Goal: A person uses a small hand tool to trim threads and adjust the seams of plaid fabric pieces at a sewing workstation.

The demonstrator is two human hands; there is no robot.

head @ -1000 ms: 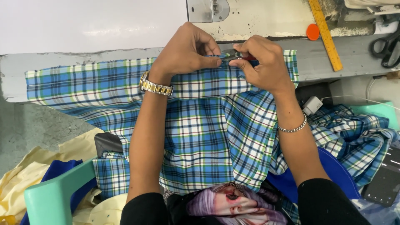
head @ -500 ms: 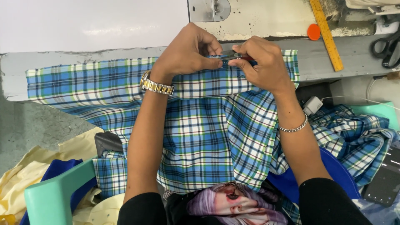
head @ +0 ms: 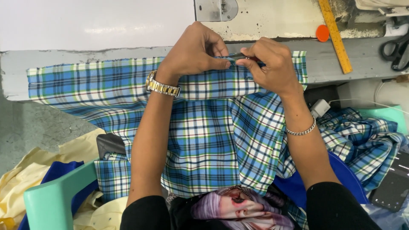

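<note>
A grey sewing table (head: 64, 64) has a checked cloth (head: 106, 85) lying over its edge. The left hand (head: 194, 53) pinches the cloth's fold. The right hand (head: 272, 64) is closed on a small dark tool (head: 238, 56) there. It looks like seam picking, which calls for tiny, careful moves.

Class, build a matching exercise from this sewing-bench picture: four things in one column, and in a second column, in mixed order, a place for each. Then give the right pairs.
Things
1. wristwatch
2. chain bracelet
3. yellow ruler
4. black scissors

Places
A. at the right edge of the bench
B. on the left wrist
C. slanting across the bench, beside an orange disc
D. on the right wrist

Pairs: 1-B, 2-D, 3-C, 4-A

Both the left hand and the right hand pinch the folded edge of the plaid cloth.
</note>
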